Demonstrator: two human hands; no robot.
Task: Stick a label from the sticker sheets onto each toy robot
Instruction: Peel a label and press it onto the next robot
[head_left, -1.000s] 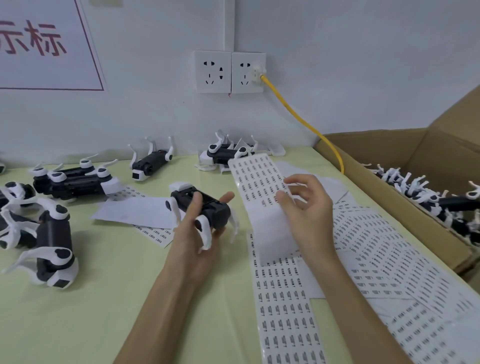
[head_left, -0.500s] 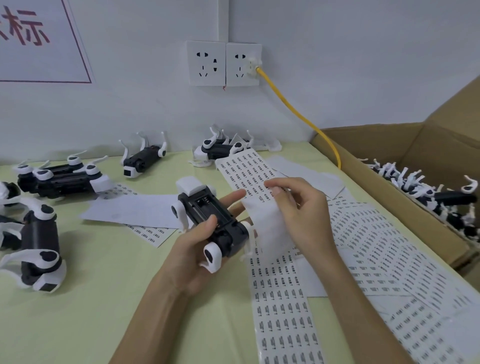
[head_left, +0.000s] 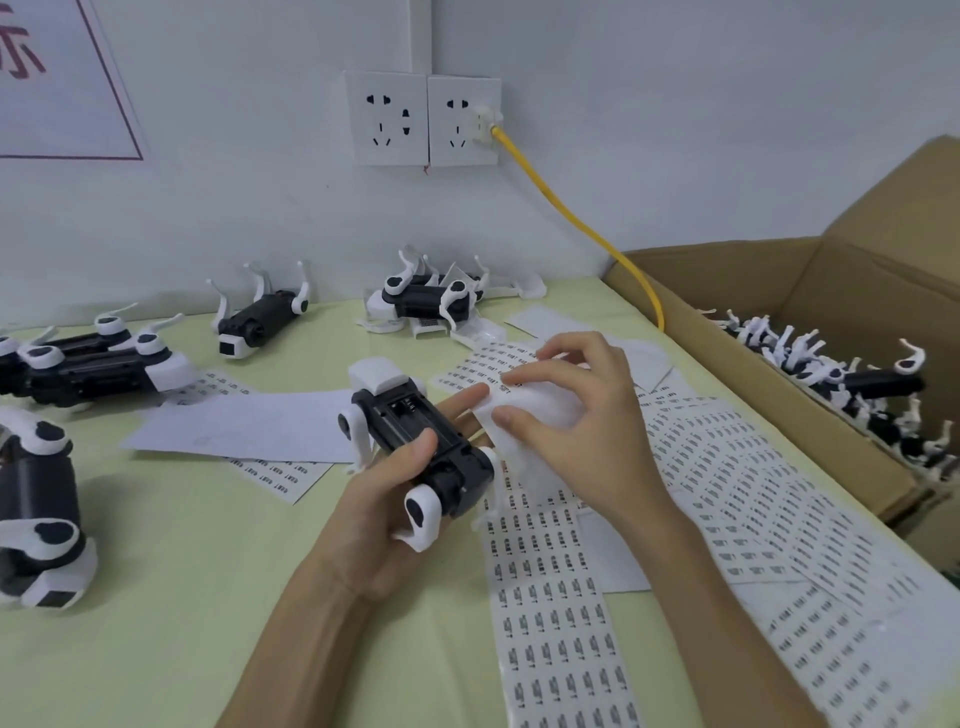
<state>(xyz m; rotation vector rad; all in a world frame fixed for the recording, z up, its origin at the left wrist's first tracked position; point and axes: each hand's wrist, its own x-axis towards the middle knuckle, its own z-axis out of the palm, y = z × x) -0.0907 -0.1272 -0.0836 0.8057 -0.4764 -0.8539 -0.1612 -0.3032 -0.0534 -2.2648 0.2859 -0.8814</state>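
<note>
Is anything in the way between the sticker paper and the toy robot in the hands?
Nothing visible is. The right hand pinches the curled sticker sheet right beside the toy robot, which the left hand grips belly up. Only the left fingertips poke out between them.

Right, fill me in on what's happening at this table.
A person is midway through labelling. The left hand grips a toy robot, underside up, while the right hand pinches a curled sticker sheet beside it. No label shows on that robot yet. More sheets lie on the table, other robots lie along the left and back, and a cardboard box on the right holds more.
</note>
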